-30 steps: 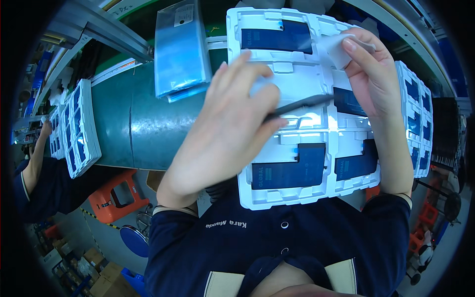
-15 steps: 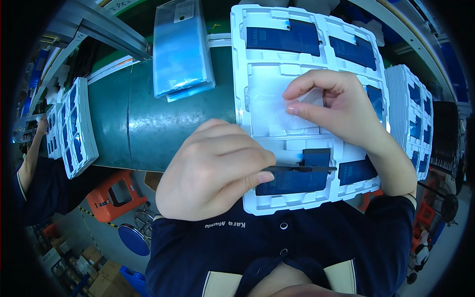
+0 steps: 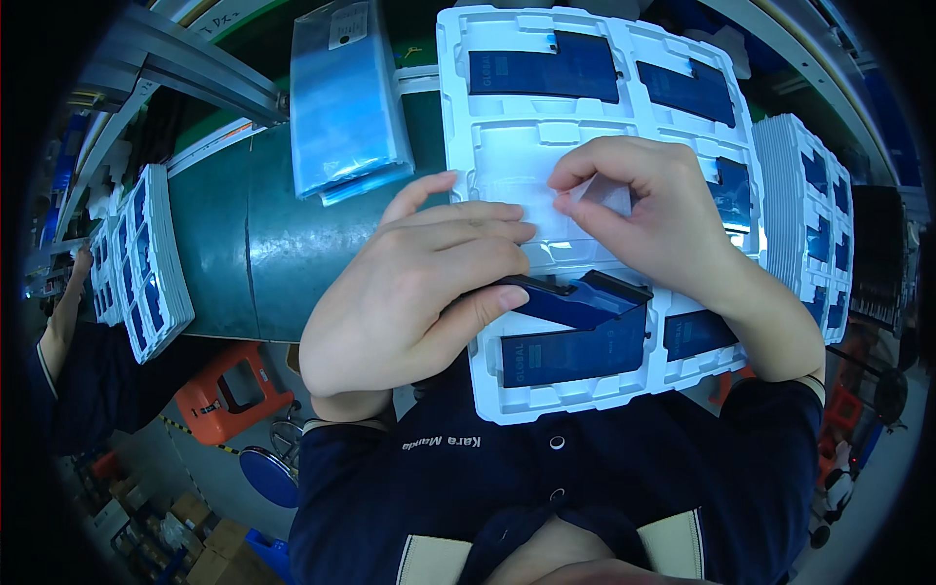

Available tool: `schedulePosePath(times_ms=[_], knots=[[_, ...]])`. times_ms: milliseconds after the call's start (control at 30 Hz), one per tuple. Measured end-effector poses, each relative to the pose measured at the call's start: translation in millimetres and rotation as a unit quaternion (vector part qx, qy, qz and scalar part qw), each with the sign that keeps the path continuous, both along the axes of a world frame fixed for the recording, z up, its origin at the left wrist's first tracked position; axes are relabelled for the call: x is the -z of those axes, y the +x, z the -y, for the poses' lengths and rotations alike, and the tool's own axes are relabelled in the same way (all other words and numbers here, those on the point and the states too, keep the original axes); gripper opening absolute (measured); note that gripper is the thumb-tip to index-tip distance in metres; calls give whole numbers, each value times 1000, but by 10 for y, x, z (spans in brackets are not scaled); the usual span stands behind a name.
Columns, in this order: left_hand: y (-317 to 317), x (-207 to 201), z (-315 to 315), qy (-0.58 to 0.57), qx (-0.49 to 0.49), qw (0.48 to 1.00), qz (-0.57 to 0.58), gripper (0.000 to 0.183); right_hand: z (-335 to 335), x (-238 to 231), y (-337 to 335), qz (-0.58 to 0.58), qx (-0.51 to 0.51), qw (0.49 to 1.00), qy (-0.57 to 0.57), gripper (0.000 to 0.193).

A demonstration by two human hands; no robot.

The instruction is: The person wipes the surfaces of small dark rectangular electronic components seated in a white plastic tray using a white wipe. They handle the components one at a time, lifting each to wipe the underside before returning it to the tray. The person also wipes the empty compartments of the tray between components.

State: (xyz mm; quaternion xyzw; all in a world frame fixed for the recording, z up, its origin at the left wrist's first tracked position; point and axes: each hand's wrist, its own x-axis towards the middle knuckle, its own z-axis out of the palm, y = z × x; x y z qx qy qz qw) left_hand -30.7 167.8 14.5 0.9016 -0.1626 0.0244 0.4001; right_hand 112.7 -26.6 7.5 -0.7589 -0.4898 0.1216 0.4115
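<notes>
A flat dark battery pack [image 3: 585, 300] is held tilted by my left hand [image 3: 414, 278], its near edge pinched between thumb and fingers. It hangs over a similar battery [image 3: 575, 353] lying in the near-left compartment of a white moulded tray [image 3: 456, 146]. My right hand [image 3: 663, 200] is closed in a pinch above the middle-left compartment, thumb and forefinger on a thin translucent film [image 3: 609, 193]. That compartment holds no battery that I can see. More batteries lie in the far-left compartment [image 3: 546, 70] and the right-hand column, partly covered by my right forearm.
Clear plastic bags [image 3: 351, 107] lie left of the tray on the green table [image 3: 312, 234]. Stacked battery trays [image 3: 814, 234] stand at the right, another stack [image 3: 156, 263] at the left beside a co-worker's arm [image 3: 63, 312]. An orange stool [image 3: 224, 400] is on the floor.
My left hand has turned the battery so its broad face shows, and its fingers have spread toward the middle compartment. My right hand has shifted slightly left; the film now stands up within its fingers.
</notes>
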Motion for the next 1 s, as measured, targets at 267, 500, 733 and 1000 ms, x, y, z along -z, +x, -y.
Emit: schedulePosePath(times_ms=[267,500,733,1000], knots=[[121,-70,-86,-28,-11,1000,-8,13,204,-134,175,185,49,980,-49,53],[338,247,175,-24,-136,988,75,13,312,-87,344,181,65,981,-17,37],[314,343,271,34,-196,973,118,15,276,-108,355,-10,99,995,25,28],[457,243,183,-5,-238,958,162,39,307,-136,254,107,28,988,-109,69]])
